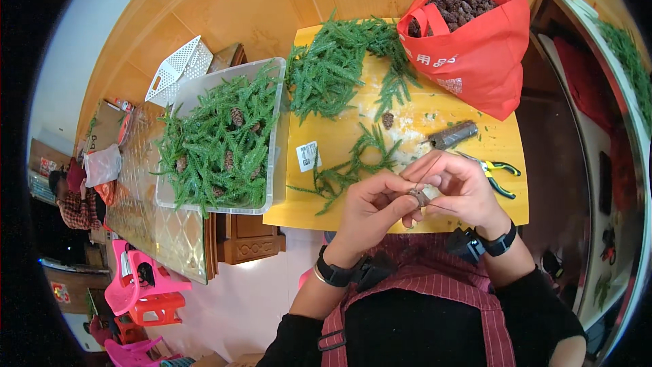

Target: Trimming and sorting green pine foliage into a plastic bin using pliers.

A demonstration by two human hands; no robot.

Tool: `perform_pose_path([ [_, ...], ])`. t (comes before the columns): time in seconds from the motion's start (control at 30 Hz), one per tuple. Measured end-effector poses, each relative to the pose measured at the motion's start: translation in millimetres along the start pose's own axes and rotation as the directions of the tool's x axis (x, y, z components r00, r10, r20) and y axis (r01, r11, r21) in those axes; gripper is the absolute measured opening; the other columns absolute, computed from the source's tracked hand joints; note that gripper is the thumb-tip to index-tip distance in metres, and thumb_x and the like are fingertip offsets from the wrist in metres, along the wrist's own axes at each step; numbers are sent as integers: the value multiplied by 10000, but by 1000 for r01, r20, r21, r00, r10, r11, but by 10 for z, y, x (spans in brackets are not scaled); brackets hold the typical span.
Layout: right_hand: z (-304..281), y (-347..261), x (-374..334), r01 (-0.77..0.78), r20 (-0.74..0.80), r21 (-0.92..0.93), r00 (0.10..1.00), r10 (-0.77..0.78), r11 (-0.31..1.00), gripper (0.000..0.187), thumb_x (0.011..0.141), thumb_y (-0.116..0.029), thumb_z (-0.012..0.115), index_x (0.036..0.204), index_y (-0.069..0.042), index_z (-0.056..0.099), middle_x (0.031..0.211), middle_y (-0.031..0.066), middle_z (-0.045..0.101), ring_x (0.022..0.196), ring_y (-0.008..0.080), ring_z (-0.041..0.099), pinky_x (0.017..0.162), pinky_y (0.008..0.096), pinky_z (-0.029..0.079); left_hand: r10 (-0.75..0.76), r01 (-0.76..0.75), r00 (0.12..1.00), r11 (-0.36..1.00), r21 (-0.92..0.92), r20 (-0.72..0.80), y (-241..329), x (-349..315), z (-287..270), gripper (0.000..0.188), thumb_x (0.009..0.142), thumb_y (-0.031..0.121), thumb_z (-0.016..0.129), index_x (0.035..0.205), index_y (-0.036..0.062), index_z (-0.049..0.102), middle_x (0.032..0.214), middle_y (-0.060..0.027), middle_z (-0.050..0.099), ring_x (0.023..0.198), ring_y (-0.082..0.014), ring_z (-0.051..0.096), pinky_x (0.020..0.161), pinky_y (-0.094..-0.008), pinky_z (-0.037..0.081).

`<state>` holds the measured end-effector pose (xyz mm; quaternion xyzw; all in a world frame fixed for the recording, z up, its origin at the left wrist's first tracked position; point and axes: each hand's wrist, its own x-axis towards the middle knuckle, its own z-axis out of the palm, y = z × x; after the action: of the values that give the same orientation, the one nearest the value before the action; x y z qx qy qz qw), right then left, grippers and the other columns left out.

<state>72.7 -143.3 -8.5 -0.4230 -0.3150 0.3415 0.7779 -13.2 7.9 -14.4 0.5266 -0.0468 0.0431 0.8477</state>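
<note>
My left hand (370, 207) and my right hand (472, 187) meet over the near edge of the yellow board. Between their fingertips is a small brown, pale-sided piece, which looks like a pine cone (422, 196); my fingers cover part of it. The left thumb and fingers pinch it from one side. My right fingers close around its other side and on a thin brown wire (419, 178) that sticks up from it. Just beyond my hands lie a green artificial pine sprig (353, 166), a loose pine cone (388, 120) and a dark brown wrapped bundle (453, 134).
Pliers (501, 175) with yellow-black handles lie right of my hands on the yellow board (278, 216). A red bag (468, 71) of pine cones stands far right, beside piled green sprigs (329, 68). At left, a clear bin (273, 183) holds sprigs and cones; a white basket (178, 71) is behind.
</note>
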Motion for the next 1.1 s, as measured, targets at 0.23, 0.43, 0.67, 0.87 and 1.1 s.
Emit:
perform_pose_path([
  [0.23, -17, 2, 57, 97, 80, -61, 993, -92, 993, 190, 746, 61, 592, 929, 27, 552, 1050, 146, 509, 938, 178, 544, 795, 295, 467, 24, -24, 999, 999, 28, 26, 42, 2, -18, 117, 801, 58, 612, 875, -23, 571, 807, -107, 601, 656, -148, 596, 530, -229, 462],
  [0.43, 84, -67, 35, 30, -98, -191, 994, -49, 981, 131, 695, -24, 672, 800, 1, 599, 894, 113, 561, 943, 240, 545, 836, 351, 425, 5, -12, 998, 993, 114, 58, 86, 6, -52, 94, 787, 6, 611, 860, -30, 565, 772, -97, 606, 669, -137, 602, 542, -219, 467],
  [0.67, 100, -45, 36, 163, -57, -389, 978, -200, 907, 74, 705, 0, 641, 728, -11, 572, 843, 93, 555, 895, 230, 546, 823, 352, 423, -8, 1, 999, 985, 175, 39, 70, -6, -45, 108, 788, -26, 594, 885, -23, 548, 766, -89, 606, 683, -142, 609, 545, -223, 475],
  [0.87, 145, -7, -29, 122, -153, -381, 969, -193, 916, 84, 711, 25, 616, 728, -13, 544, 875, 106, 561, 893, 215, 549, 808, 330, 433, 17, -17, 1000, 1000, 24, 9, 24, -1, -32, 135, 793, -22, 589, 918, -9, 541, 803, -93, 604, 689, -153, 614, 537, -223, 472],
  [1.1, 144, 31, -64, 195, -178, -267, 952, -247, 944, 112, 728, 49, 626, 819, 4, 577, 915, 118, 565, 872, 176, 559, 767, 280, 456, 90, -90, 996, 991, 95, 1, 5, -17, 25, 164, 788, -34, 589, 948, -23, 552, 834, -103, 595, 692, -151, 610, 526, -221, 475],
])
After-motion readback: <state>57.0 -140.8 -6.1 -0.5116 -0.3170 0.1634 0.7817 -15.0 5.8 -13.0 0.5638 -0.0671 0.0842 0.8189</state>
